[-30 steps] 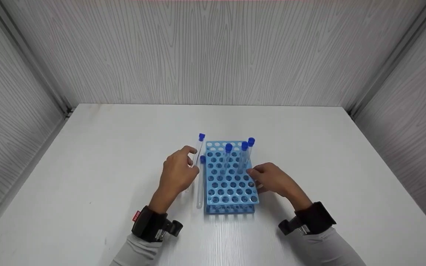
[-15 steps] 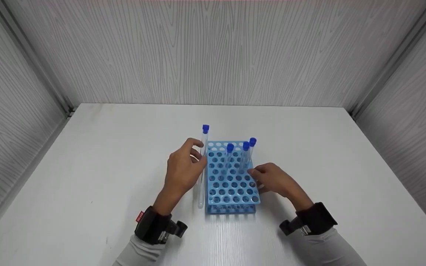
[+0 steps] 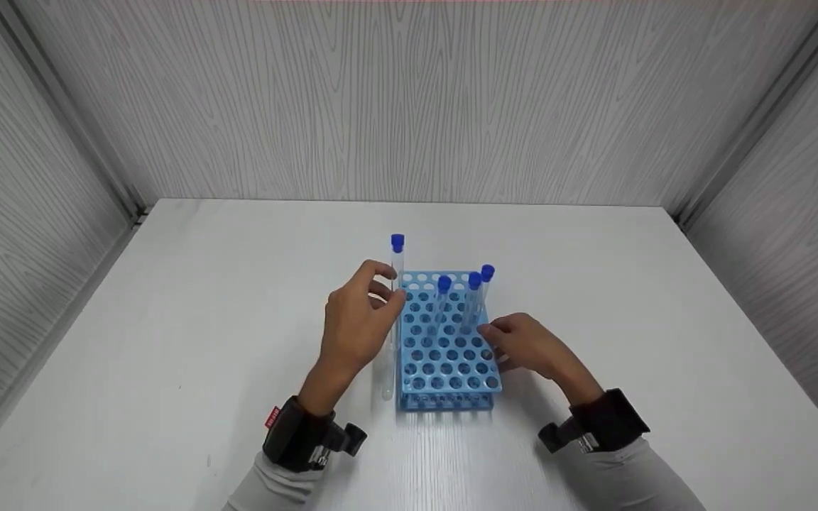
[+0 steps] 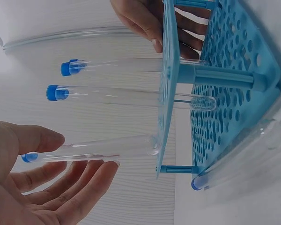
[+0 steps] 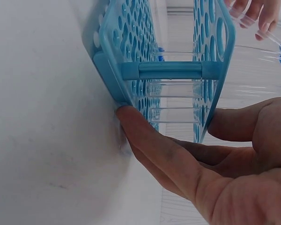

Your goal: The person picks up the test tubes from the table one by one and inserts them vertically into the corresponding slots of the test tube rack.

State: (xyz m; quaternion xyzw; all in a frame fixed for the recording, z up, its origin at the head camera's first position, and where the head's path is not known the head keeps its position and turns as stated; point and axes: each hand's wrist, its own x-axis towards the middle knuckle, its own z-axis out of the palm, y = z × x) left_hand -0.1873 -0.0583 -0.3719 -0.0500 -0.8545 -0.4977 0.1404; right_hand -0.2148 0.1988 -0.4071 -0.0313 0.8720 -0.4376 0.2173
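The person's left hand (image 3: 356, 319) pinches a slender clear test tube with a blue cap (image 3: 397, 264) between thumb and fingers, high on the body near the cap. The tube stands close to upright beside the far left corner of a light-blue plastic rack of two perforated plates joined by posts (image 3: 449, 391). In the left wrist view its rounded end is close to the rack's upper plate, but whether the two touch cannot be told. The right hand (image 3: 528, 346) grips the right side of the rack, the thumb at the edge of the upper plate and other fingers curled round below, one reaching the lower plate. Three more clear tubes with blue caps stand in the rack: a left standing tube (image 3: 441, 305) apart from the others, and a middle standing tube (image 3: 473, 298) near a right standing tube (image 3: 486, 278), close to the right hand. A fifth blue-capped clear tube (image 4: 248, 152) lies on the smooth white desk (image 3: 189, 319) along the left side of the rack. Each wrist wears a black band, a left band (image 3: 297, 434) and a right band (image 3: 609, 419), above light-grey sleeves (image 3: 274, 474). Grey wood-grained panels (image 3: 409, 106) enclose the desk at the back and both sides.
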